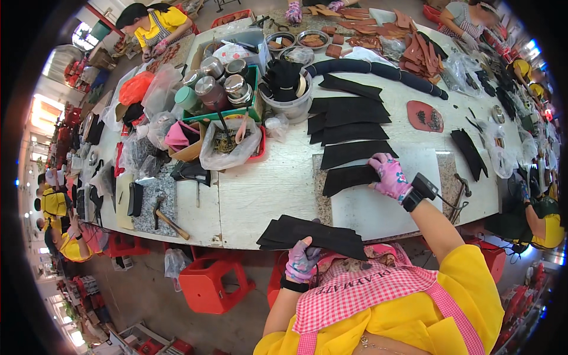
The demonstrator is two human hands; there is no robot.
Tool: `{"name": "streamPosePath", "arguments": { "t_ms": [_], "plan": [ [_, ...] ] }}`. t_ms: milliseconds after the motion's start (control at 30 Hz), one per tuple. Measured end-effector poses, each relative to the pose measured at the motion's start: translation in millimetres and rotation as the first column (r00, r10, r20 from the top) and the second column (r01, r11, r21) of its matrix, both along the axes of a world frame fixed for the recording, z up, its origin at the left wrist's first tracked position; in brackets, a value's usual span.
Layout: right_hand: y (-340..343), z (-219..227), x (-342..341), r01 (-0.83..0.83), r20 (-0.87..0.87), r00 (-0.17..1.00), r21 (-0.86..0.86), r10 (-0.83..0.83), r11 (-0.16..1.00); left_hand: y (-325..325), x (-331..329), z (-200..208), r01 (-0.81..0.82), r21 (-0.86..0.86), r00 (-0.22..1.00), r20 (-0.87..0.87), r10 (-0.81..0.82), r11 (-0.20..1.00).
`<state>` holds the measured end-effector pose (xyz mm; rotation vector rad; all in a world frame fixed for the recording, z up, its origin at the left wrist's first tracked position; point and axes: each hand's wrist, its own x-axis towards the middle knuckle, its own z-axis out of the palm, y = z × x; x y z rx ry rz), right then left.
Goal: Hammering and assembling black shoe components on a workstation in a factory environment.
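My left hand (301, 261), in a patterned glove with bare fingertips, is closed on a stack of black curved pieces (313, 236), of leather or fabric, at the table's near edge. The thumb lies on top; the other fingers are mostly hidden beneath. In a similar pink flowered glove, my right hand (391, 177) grips the right end of a single black curved piece (348, 180). That piece lies partly on a pale sheet (378, 204). Farther off, another black piece (355, 153) and several overlapping ones (350, 112) run up the table in a column.
Left of centre stand a green crate of flasks (210, 94), a clear tub (290, 109) and a bag-lined box (231, 145). One hammer (168, 219) lies left, another (458, 198) right. A red stool (213, 284) is below. Co-workers (155, 29) sit around the table.
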<state>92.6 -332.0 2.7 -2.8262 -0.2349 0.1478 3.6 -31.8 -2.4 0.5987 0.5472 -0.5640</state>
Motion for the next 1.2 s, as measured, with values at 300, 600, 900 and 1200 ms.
{"name": "streamPosePath", "arguments": {
  "t_ms": [300,600,900,1200],
  "plan": [
    [13,0,-55,-0.052,-0.081,0.995,0.037,0.054,0.998,20,-21,21,-0.105,-0.045,0.994,0.014,0.106,0.993],
    [28,9,-100,-0.075,-0.02,0.997,-0.015,0.074,0.997,17,-30,39,-0.124,-0.051,0.981,0.142,0.13,0.991],
    [44,79,-85,-0.095,-0.292,0.927,0.422,0.234,0.901,-76,-14,63,0.146,0.262,0.988,0.016,-0.156,0.954],
    [-83,87,-103,0.552,-0.687,0.725,0.619,0.045,0.559,-141,-17,44,0.345,0.359,0.912,0.09,-0.4,0.867]
  ]
}}
